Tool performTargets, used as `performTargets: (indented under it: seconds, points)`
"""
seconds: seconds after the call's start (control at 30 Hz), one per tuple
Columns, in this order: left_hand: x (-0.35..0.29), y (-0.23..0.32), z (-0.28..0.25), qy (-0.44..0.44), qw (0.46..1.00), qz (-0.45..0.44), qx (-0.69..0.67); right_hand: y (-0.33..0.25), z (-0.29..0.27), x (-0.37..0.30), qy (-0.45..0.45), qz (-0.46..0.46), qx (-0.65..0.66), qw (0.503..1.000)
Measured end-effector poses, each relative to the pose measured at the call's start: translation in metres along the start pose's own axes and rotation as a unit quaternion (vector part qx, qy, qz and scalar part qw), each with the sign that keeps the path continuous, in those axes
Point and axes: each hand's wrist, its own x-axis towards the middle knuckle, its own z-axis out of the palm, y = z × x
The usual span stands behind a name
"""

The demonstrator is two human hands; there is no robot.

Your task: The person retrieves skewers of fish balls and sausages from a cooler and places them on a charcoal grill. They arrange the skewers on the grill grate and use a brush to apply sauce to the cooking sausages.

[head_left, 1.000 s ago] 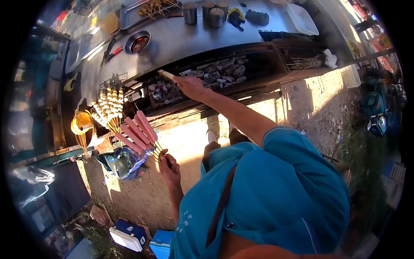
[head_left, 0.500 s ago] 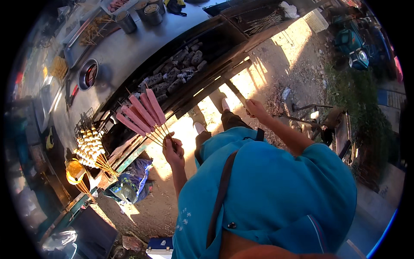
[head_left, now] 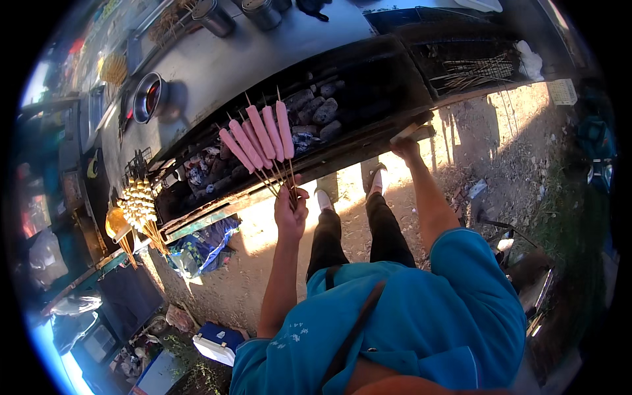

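My left hand point(head_left: 290, 212) is closed round the thin sticks of several pink sausage skewers point(head_left: 268, 131). They fan out above the fist, their pink ends over the near side of a long charcoal grill point(head_left: 375, 72). Dark and ash-grey charcoal lumps point(head_left: 316, 108) lie in the trough behind them. At the grill's front edge, further right, my right hand point(head_left: 406, 149) is closed on a flat brown board-like piece point(head_left: 413, 129); its exact kind is hard to make out.
Left of the grill lie white-and-brown food skewers point(head_left: 138, 201) and a yellow-orange round item on sticks point(head_left: 117, 224). A metal bowl point(head_left: 150, 97) and canisters point(head_left: 214, 18) stand on the steel counter point(head_left: 204, 72). Thin sticks point(head_left: 477, 69) lie at the far right. Below is a blue bag point(head_left: 210, 243).
The view has shifted, bringing the grill closer to level. My left hand has raised the skewers more upright over the charcoal. My right hand has brought the flat piece up to the grill's edge.
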Motion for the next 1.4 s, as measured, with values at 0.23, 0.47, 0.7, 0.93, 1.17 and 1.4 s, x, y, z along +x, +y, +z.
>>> performTargets:
  seconds: [0.23,0.47,0.7,0.93,1.17,1.4]
  points:
    - [-0.003,-0.01,0.014,0.135,0.971,0.119,0.158,-0.047,0.0,-0.019,-0.006,0.096,-0.135,0.986]
    - [0.0,-0.008,0.023,0.134,0.967,0.143,0.161,-0.056,-0.025,-0.052,-0.036,0.051,-0.316,0.947]
    - [0.005,-0.015,0.017,0.117,0.976,0.152,0.101,-0.036,-0.076,-0.126,-0.22,0.104,-0.501,0.831]
    - [0.006,-0.011,0.023,0.091,0.972,0.155,0.152,-0.035,-0.14,-0.2,-0.352,0.277,-0.67,0.591]
    - [0.009,-0.014,0.011,0.087,0.98,0.126,0.127,-0.069,-0.168,-0.285,-0.258,0.289,-0.548,0.741]
    - [0.011,-0.014,0.002,0.041,0.981,0.132,0.138,-0.096,-0.16,-0.313,-0.285,0.349,-0.44,0.777]
